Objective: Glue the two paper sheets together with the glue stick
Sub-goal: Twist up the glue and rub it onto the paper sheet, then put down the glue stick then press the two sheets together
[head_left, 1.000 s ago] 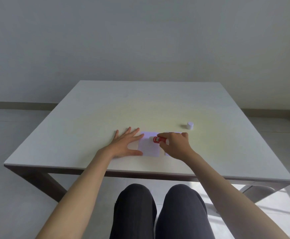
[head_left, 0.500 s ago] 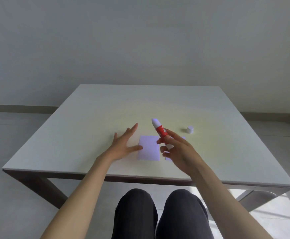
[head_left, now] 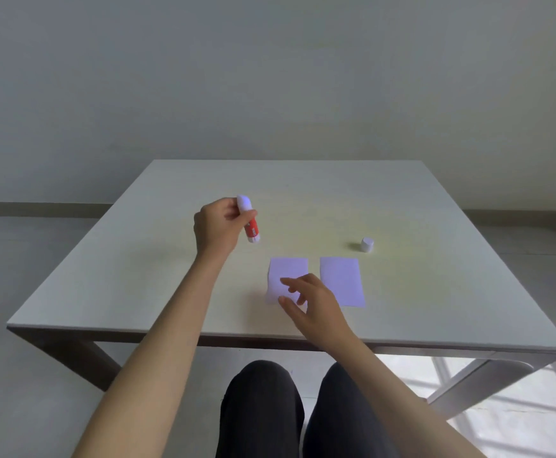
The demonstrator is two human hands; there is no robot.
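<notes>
Left hand [head_left: 218, 226] is raised over the table [head_left: 137, 259] at about 10 o'clock from the papers, and its fingers are closed around the glue stick [head_left: 249, 221]. The stick's long axis runs nearly upright, only a little tilted, with the rounded white end at the top and the red body below the fingers. Right hand [head_left: 316, 302] is open, fingers spread and a little curled, and it hovers over the near right corner of the left paper sheet [head_left: 286, 272]; I cannot tell if the fingertips already touch it. The right paper sheet [head_left: 342, 280] lies flat just beside, at 3 o'clock from the first one, with a narrow strip of table between them. So the right hand is clearly the nearer one to both sheets. The white cap [head_left: 367, 244] stands alone at about 1 o'clock from the right sheet. I judge that the next move is to take one sheet and lay it on the other, and this depends on good alignment of the edges.
</notes>
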